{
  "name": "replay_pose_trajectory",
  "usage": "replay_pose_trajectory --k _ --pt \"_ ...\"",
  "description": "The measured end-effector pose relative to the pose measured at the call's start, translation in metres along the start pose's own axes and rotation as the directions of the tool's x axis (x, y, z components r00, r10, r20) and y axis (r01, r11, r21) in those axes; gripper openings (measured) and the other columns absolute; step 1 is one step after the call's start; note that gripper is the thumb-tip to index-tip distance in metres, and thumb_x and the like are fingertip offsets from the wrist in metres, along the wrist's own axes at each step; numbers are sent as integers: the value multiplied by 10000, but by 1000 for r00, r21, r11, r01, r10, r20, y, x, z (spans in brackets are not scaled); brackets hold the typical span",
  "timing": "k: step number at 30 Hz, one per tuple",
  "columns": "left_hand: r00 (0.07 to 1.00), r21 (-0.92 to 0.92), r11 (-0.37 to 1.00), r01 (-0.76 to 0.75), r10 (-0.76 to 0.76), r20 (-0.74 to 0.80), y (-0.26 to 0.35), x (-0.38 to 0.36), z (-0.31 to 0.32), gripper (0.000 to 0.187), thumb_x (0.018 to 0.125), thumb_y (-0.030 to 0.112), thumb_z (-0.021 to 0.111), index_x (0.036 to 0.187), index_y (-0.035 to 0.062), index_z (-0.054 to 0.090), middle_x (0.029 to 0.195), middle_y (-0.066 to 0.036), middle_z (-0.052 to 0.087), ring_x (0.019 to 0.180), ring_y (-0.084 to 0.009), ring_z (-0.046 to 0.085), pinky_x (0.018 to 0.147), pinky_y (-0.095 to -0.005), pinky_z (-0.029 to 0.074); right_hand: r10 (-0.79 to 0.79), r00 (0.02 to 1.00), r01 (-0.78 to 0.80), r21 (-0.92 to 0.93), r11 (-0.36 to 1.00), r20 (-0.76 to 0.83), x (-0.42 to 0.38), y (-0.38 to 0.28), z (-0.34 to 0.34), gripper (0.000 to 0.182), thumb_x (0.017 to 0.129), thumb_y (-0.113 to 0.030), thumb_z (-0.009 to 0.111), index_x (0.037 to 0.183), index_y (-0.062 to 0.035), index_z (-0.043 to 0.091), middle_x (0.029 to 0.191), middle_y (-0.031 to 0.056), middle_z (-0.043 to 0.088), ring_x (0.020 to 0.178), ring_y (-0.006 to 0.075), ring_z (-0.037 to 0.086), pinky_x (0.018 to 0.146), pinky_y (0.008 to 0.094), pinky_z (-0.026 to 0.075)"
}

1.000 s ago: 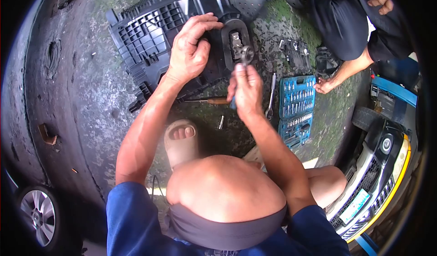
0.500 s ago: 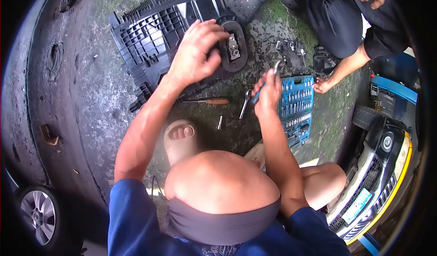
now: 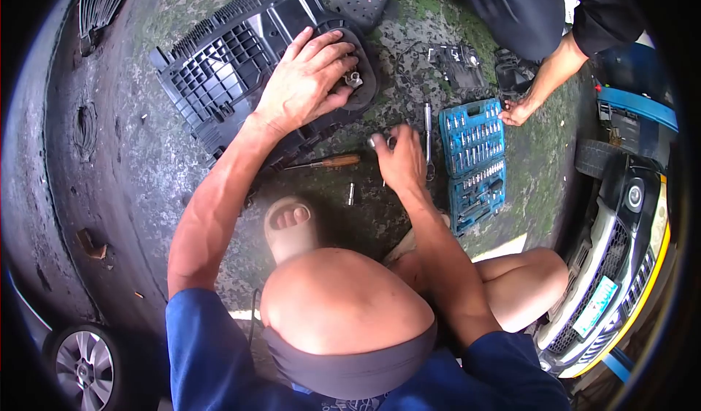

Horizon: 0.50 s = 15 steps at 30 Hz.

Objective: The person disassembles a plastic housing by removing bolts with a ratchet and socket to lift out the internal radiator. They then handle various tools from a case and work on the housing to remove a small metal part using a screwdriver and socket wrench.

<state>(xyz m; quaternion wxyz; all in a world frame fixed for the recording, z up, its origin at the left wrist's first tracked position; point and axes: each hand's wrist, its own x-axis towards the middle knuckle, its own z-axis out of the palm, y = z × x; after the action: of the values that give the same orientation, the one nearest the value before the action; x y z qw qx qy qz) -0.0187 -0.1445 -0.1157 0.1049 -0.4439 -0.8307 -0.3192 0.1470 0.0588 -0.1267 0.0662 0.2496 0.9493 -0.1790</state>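
My left hand [image 3: 307, 79] lies over the black plastic housing [image 3: 219, 75], fingers stretched across its oval rubber seal [image 3: 365, 93]. Beside my thumb is a metal fitting [image 3: 353, 80] in that seal, partly hidden by the fingers. My right hand [image 3: 403, 161], fingers curled, is closed on a ratchet wrench [image 3: 392, 142] low over the ground; most of the tool is covered. Just right of that hand another wrench [image 3: 428, 137] lies lengthwise. A wooden-handled screwdriver [image 3: 341, 160] and a small chrome socket [image 3: 351, 193] lie between the housing and my foot.
A blue socket case [image 3: 447, 148] lies unfolded to the right, with a co-worker's hand [image 3: 517, 112] at its edge. Dark plastic parts [image 3: 460, 66] lie beyond. My sandal [image 3: 288, 228] is in front, a car [image 3: 613, 265] at right, a wheel [image 3: 84, 367] at lower left.
My right hand has put one wrench down on the ground and moved left and down onto the ratchet. My left hand has settled from above the housing onto the seal.
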Motion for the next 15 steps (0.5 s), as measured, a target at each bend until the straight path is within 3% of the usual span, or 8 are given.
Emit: replay_pose_trajectory --k 2,4,5,8,9,13,15 --pt "998 45 997 64 -64 -2 -1 -1 -4 633 782 295 773 1355 97 589 1462 -89 520 1458 -317 375 1221 -544 243 -24 990 -2 185 983 140 19 -40 -32 477 947 -481 632 1014 -9 616 1004 227 699 984 444 659 808 551 497" --pt "984 156 972 175 -166 -69 -1 -1 -8 804 731 335 798 1446 105 511 1530 -91 459 1496 -321 314 1235 -542 210 -96 992 80 183 980 78 29 -82 -58 572 967 -560 560 902 5 623 897 237 713 878 461 670 777 566 493" --pt "976 148 966 211 -200 -86 -6 -2 -7 946 696 413 803 1511 110 431 1591 -89 390 1522 -322 258 1245 -539 174 -114 983 99 103 990 147 36 -101 -72 567 988 -549 526 932 -2 661 919 245 718 922 464 678 809 559 510" --pt "973 216 949 230 -229 -30 -8 -1 -4 987 691 492 808 1517 107 429 1596 -69 384 1528 -301 243 1257 -517 162 -206 958 232 -118 965 202 55 -126 -71 527 1012 -503 509 977 -15 705 920 264 719 949 468 686 841 556 525" --pt "971 228 945 234 -238 -10 -8 -2 -4 1009 695 525 796 1530 111 410 1603 -61 378 1533 -297 233 1260 -515 146 -215 948 258 -170 951 236 58 -131 -69 549 1039 -497 442 984 -20 709 918 255 720 951 464 691 835 557 538" --pt "977 251 945 210 -215 -8 -9 -3 2 1008 754 564 745 1564 104 360 1637 -63 325 1549 -315 186 1250 -555 131 -273 927 347 -318 882 256 54 -142 -65 505 1054 -418 425 993 -7 711 868 279 712 863 448 715 783 546 571" --pt "979 250 948 195 -204 8 -11 -4 1 985 779 561 730 1564 96 358 1645 -65 309 1552 -317 174 1248 -559 137 -292 911 391 -384 837 292 59 -141 -68 456 1051 -377 456 953 -22 725 862 246 728 847 414 732 745 514 589"
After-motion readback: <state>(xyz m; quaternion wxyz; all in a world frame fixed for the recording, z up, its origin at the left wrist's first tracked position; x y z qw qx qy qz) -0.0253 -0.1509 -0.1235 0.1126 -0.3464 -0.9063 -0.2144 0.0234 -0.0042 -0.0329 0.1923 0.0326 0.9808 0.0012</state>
